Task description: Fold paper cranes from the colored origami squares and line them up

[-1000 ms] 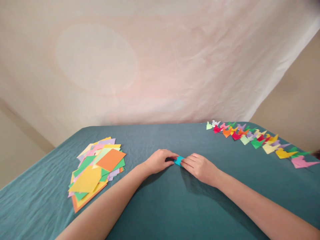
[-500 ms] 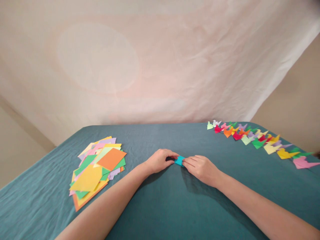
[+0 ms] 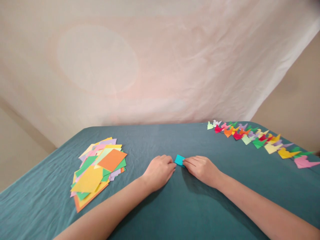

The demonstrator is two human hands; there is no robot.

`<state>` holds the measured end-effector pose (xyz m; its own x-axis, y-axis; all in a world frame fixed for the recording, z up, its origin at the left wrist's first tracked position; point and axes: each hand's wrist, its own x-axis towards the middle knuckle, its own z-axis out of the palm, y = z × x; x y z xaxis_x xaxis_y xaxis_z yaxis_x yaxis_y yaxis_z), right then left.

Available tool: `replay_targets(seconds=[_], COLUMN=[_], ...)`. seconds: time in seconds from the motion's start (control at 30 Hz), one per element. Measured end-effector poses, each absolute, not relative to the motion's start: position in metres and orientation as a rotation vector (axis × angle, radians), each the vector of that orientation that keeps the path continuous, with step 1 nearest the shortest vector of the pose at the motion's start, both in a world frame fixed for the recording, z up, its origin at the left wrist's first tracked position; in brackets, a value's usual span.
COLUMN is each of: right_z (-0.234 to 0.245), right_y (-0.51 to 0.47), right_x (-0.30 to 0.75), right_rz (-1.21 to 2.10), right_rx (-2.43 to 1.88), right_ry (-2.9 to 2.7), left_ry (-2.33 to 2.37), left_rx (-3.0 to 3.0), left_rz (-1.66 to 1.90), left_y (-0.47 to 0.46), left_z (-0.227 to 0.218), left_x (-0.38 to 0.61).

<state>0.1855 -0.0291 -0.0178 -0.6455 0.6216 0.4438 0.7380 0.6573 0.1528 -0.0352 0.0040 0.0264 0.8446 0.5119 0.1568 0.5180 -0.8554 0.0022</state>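
Where loose sheets lie: heaped, left.
Left hand: curled just beside the blue paper; whether its grip is closed doesn't show.
Blue paper: on the desk, between hands; held from one side, it might skew.
Right hand: grip pinched on the paper's right edge.

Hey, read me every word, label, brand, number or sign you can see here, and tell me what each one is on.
There are none: no lettering, numbers or signs show on the blue paper, the sheets, the birds, the tablecloth or the backdrop.
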Motion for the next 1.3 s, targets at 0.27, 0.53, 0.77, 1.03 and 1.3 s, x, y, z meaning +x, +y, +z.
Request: replay_targets(seconds=[0.27,0.53,0.77,1.03,1.3], right_z=[-0.015,-0.014,-0.015,-0.016,-0.015], right_y=[-0.029,-0.031,-0.030,-0.030,-0.032], right_x=[0.182,0.179,0.181,0.180,0.178], right_rz=[-0.447,-0.501,-0.478,-0.466,-0.439], right_rx=[-1.144,-1.194,-1.130,-1.085,-1.099], right_ry=[-2.500,-2.536,-2.547,-2.525,-2.494], left_ry=[-0.834,-0.842,-0.863,-0.863,-0.848], left_rx=[-2.871,-2.874,-2.898,-2.887,-2.908], left_rz=[-0.171,-0.144,-0.173,-0.149,-0.130], left_y=[-0.008,-0.008,-0.008,-0.009,-0.012], left_z=[0.021,0.022,0.022,0.024,0.026], left_x=[-0.037,-0.039,-0.040,-0.040,-0.042])
